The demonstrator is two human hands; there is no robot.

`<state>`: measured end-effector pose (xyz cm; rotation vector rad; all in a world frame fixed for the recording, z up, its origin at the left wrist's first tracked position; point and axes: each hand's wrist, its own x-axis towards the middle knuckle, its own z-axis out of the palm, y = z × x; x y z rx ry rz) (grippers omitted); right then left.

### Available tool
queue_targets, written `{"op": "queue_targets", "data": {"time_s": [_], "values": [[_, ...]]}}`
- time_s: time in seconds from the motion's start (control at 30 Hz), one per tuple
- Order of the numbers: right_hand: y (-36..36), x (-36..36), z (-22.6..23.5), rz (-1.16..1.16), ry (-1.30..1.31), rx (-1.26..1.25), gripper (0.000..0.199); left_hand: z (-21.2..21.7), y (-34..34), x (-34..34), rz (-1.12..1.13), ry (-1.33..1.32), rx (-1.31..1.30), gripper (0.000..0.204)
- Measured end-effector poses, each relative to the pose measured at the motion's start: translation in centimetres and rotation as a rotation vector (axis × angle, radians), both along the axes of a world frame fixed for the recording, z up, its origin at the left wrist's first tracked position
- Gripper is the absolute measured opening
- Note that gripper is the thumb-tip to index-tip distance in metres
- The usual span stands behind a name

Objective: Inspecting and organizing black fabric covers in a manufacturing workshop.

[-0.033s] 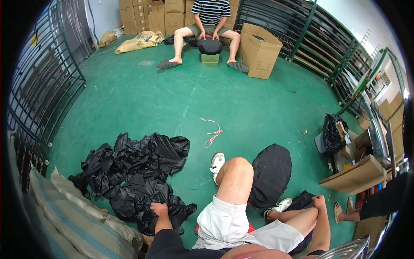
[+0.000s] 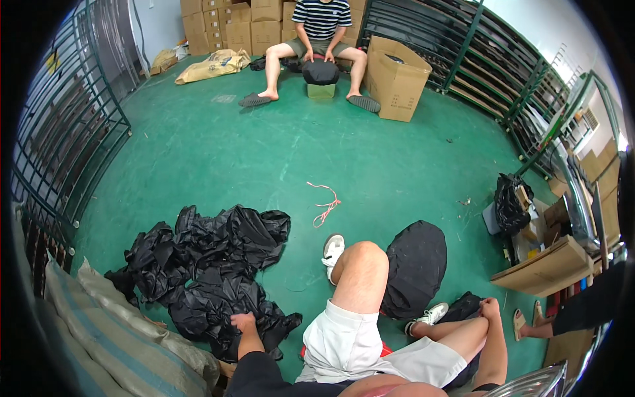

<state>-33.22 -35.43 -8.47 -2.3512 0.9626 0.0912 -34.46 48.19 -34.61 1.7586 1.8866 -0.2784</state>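
Observation:
On the floor at the left lies a crumpled heap of thin, shiny black cloth (image 2: 198, 271). My left hand (image 2: 243, 322) is at its near edge, fingers closed on a fold and their tips partly hidden. My right hand (image 2: 489, 308) rests with curled fingers by my right knee; whatever is in it, if anything, cannot be seen. Between my legs stands a rounded black cloth-covered thing (image 2: 415, 268), touched by neither hand. More dark fabric (image 2: 460, 307) lies beside my right shoe.
A pink cord (image 2: 325, 205) lies on the green floor ahead. Striped sacks (image 2: 112, 331) are stacked at my left. Across the room a seated person (image 2: 323, 40) holds a black rounded item beside a tall carton (image 2: 400, 79). Cardboard boxes (image 2: 549, 268) and another person's leg (image 2: 585, 304) are at right.
My left hand has shifted very slightly down at the cloth's edge. Nothing else has visibly changed.

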Motion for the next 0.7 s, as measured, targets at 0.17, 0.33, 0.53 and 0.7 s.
{"op": "queue_targets", "data": {"time_s": [0.17,0.33,0.53,0.7], "values": [[2.0,0.2,1.0,-0.035,-0.022,0.049,0.017,-3.3,4.5,-1.5,0.355,-0.006,-0.141,0.08],[0.7,-1.3,0.4,-0.053,-0.048,-0.029,0.015,-5.1,5.1,-3.0,0.72,-0.047,-0.046,0.076],[0.9,-2.0,1.2,-0.091,-0.045,-0.045,0.012,-9.0,6.9,-6.7,0.793,-0.16,0.088,0.074],[2.8,0.0,2.2,-0.021,0.007,-0.038,0.012,-9.0,10.5,-10.1,0.813,-0.062,0.171,0.067]]}}
